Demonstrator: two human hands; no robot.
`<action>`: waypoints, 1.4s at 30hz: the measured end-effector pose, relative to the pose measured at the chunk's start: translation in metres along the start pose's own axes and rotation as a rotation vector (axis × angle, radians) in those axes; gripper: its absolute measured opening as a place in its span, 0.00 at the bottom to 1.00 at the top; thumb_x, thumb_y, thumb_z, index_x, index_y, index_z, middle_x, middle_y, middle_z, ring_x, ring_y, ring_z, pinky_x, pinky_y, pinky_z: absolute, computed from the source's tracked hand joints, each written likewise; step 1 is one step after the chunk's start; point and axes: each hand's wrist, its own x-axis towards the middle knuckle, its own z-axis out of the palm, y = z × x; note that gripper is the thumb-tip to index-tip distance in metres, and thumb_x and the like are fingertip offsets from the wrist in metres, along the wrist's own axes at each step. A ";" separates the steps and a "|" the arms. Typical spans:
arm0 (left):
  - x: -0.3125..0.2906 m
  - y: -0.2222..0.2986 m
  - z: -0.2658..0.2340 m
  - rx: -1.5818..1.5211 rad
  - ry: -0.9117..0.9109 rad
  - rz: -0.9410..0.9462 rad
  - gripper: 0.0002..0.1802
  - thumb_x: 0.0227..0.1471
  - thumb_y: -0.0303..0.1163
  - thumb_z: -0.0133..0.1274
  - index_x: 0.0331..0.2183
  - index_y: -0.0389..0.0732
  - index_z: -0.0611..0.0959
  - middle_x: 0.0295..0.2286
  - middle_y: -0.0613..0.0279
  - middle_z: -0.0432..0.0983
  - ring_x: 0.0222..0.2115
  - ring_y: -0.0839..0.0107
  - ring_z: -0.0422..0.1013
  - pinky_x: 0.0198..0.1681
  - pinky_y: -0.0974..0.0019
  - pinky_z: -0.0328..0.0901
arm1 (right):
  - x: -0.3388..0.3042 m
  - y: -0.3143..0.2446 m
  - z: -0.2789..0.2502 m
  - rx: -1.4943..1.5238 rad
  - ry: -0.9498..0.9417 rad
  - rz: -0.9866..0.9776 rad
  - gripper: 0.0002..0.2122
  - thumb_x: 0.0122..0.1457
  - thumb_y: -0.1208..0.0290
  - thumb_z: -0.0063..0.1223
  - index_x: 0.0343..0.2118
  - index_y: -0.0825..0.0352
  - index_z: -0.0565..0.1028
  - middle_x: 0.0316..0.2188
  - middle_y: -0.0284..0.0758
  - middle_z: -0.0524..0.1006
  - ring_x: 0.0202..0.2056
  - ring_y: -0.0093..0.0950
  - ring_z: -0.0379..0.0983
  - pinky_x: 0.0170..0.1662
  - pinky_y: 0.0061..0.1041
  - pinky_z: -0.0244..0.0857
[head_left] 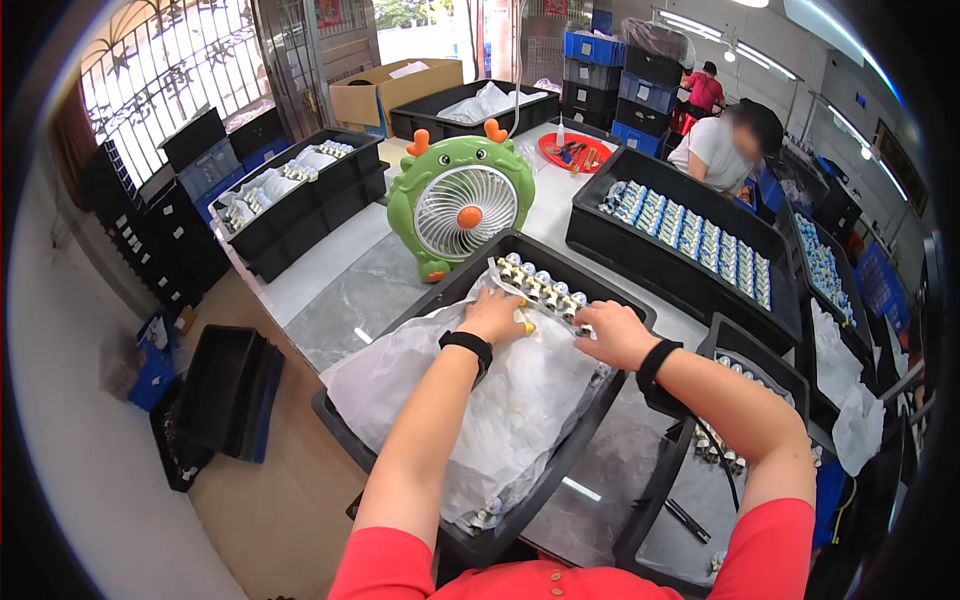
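Observation:
A black plastic tray [590, 440] lies in front of me, partly covered by a crumpled white sheet [520, 400]. Along its far end runs a row of small metal-and-white parts [540, 288] with rounded, shiny tops. My left hand [490, 316] rests on the sheet just below the row's left part, fingers spread, with yellow covers on some fingertips. At the row's right end is my right hand [614, 335], its fingers bent down and close together against the parts. Whatever lies between those fingertips is too small to make out. Black bands circle both wrists.
Beyond the tray stands a green cartoon-shaped fan [462, 205]. A larger black tray [680, 240] with rows of blue-and-white parts is at right. Another tray [640, 540] holds parts and a black pen [688, 521]. A red plate [575, 153] carries tools. A person [715, 150] sits beyond.

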 end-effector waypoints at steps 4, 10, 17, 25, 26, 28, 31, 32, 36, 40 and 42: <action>0.011 -0.017 -0.002 -0.028 -0.024 0.029 0.35 0.43 0.47 0.57 0.52 0.42 0.70 0.50 0.46 0.67 0.52 0.47 0.59 0.54 0.53 0.58 | 0.039 0.000 0.013 -0.031 0.029 0.052 0.16 0.46 0.63 0.56 0.38 0.63 0.76 0.38 0.39 0.73 0.44 0.40 0.68 0.45 0.40 0.63; 0.008 -0.016 -0.002 0.055 -0.038 0.148 0.34 0.43 0.48 0.59 0.52 0.48 0.70 0.51 0.50 0.65 0.54 0.43 0.57 0.55 0.48 0.57 | 0.045 0.032 0.020 -0.050 0.047 0.101 0.21 0.44 0.67 0.56 0.44 0.65 0.72 0.43 0.39 0.72 0.49 0.39 0.65 0.49 0.40 0.61; -0.008 0.007 0.001 0.239 0.120 0.102 0.31 0.41 0.48 0.61 0.46 0.43 0.76 0.46 0.52 0.68 0.51 0.52 0.61 0.51 0.43 0.57 | 0.051 0.021 0.015 -0.214 -0.125 0.077 0.23 0.44 0.61 0.59 0.44 0.67 0.72 0.43 0.40 0.72 0.45 0.38 0.69 0.49 0.35 0.64; -0.003 0.012 0.015 0.023 0.140 0.422 0.26 0.41 0.45 0.61 0.44 0.49 0.79 0.46 0.53 0.68 0.48 0.56 0.64 0.49 0.55 0.62 | 0.056 0.027 0.028 -0.140 -0.090 0.049 0.20 0.44 0.66 0.59 0.39 0.71 0.71 0.39 0.42 0.70 0.39 0.41 0.72 0.43 0.36 0.67; -0.005 0.014 0.017 0.018 0.153 0.429 0.26 0.41 0.45 0.61 0.45 0.50 0.79 0.46 0.53 0.68 0.48 0.56 0.64 0.49 0.54 0.62 | 0.056 0.030 0.031 -0.113 -0.050 0.021 0.17 0.44 0.67 0.58 0.36 0.72 0.71 0.38 0.43 0.69 0.38 0.41 0.73 0.43 0.37 0.67; -0.008 0.017 0.018 0.058 0.123 0.397 0.27 0.41 0.46 0.61 0.46 0.52 0.78 0.47 0.53 0.67 0.49 0.55 0.63 0.48 0.53 0.62 | 0.056 0.034 0.034 -0.067 -0.038 0.000 0.18 0.44 0.68 0.58 0.37 0.71 0.71 0.38 0.44 0.69 0.39 0.42 0.72 0.43 0.37 0.67; -0.009 0.018 0.019 0.092 0.094 0.373 0.28 0.41 0.46 0.61 0.47 0.54 0.77 0.48 0.54 0.65 0.49 0.54 0.62 0.48 0.51 0.63 | 0.056 0.033 0.029 -0.001 -0.039 0.005 0.19 0.43 0.69 0.58 0.39 0.71 0.71 0.39 0.44 0.69 0.40 0.43 0.72 0.45 0.36 0.67; -0.009 0.018 0.019 0.098 0.086 0.370 0.28 0.41 0.47 0.61 0.47 0.55 0.77 0.48 0.54 0.65 0.49 0.54 0.62 0.48 0.51 0.63 | 0.056 0.032 0.028 0.021 -0.044 0.013 0.19 0.43 0.69 0.58 0.40 0.71 0.70 0.39 0.44 0.69 0.40 0.44 0.71 0.45 0.36 0.66; -0.009 0.024 0.016 0.146 0.054 0.351 0.28 0.41 0.48 0.60 0.47 0.56 0.77 0.47 0.55 0.64 0.48 0.53 0.62 0.47 0.50 0.63 | 0.055 0.035 0.028 0.049 -0.027 0.006 0.20 0.42 0.70 0.57 0.40 0.71 0.70 0.39 0.45 0.70 0.41 0.44 0.70 0.46 0.35 0.65; -0.011 0.029 0.014 0.178 0.041 0.331 0.28 0.42 0.50 0.59 0.47 0.57 0.77 0.46 0.54 0.64 0.48 0.53 0.62 0.46 0.49 0.63 | 0.055 0.035 0.026 0.049 -0.056 0.035 0.22 0.42 0.68 0.58 0.42 0.70 0.70 0.41 0.44 0.69 0.42 0.43 0.70 0.47 0.35 0.65; -0.011 0.030 0.014 0.183 0.035 0.322 0.28 0.42 0.50 0.58 0.47 0.56 0.76 0.47 0.54 0.64 0.48 0.53 0.62 0.46 0.49 0.62 | 0.056 0.035 0.024 0.049 -0.065 0.047 0.22 0.42 0.67 0.59 0.42 0.69 0.69 0.42 0.44 0.69 0.43 0.43 0.70 0.47 0.34 0.65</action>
